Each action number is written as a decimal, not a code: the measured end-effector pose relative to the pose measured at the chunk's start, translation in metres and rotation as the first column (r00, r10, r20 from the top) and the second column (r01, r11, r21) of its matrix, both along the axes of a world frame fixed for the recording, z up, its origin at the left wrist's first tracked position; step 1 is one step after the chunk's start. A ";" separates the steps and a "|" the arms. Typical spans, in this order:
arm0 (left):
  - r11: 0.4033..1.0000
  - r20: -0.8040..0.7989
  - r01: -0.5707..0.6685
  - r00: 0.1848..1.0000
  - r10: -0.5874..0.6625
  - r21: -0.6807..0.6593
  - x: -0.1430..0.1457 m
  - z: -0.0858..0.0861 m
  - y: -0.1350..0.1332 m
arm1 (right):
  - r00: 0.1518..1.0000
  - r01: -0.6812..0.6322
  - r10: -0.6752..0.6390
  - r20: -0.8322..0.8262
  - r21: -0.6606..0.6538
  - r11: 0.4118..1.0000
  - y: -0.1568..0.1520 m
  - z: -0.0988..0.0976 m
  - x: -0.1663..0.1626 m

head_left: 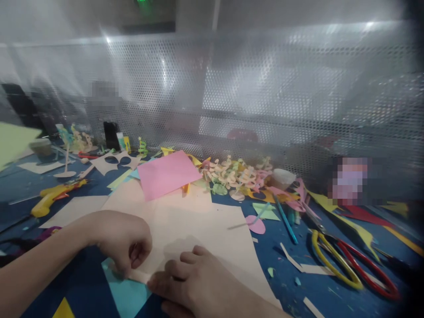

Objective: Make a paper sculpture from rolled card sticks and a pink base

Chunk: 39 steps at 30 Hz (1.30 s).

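A large peach paper sheet (pixel 218 229) covers the table in front of me. Above its near left edge, my left hand (pixel 127 238) is closed, its fingertips pinching a narrow band of peach paper (pixel 138 276). That band runs to the fingertips of my right hand (pixel 195 278), whose curled fingers press at its other end. I cannot tell whether the band is a loose strip or the sheet's own edge. Under both hands a light blue paper piece (pixel 127 296) sticks out. A pink paper (pixel 168 174) lies on the sheet's far part.
At right lie scissors (pixel 351 260) with yellow and red handles, and a blue pen (pixel 286 221). A yellow glue gun (pixel 53 196) is at left. Curled paper pieces (pixel 238 172) are heaped at the back, before a perforated metal screen (pixel 165 97). Paper scraps litter the blue tabletop.
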<state>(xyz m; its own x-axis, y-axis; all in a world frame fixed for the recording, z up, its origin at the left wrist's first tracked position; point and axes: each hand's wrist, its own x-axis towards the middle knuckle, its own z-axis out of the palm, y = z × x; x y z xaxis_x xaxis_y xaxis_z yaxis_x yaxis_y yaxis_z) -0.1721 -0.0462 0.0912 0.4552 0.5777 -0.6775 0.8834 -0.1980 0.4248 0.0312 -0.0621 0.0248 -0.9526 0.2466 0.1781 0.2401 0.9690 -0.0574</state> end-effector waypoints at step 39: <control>0.980 -0.335 -0.015 0.939 0.083 0.199 -0.011 0.010 -0.006 | 0.999 -0.018 0.017 -0.043 -0.012 1.000 -0.005 0.010 -0.032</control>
<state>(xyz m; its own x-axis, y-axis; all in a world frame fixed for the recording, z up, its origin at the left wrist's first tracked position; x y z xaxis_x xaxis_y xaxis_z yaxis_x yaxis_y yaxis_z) -0.1828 -0.0522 0.1015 0.1852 0.7269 -0.6614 0.9785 -0.1983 0.0561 -0.0003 -0.0675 0.0352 -0.9483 0.2323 0.2163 0.2200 0.9722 -0.0799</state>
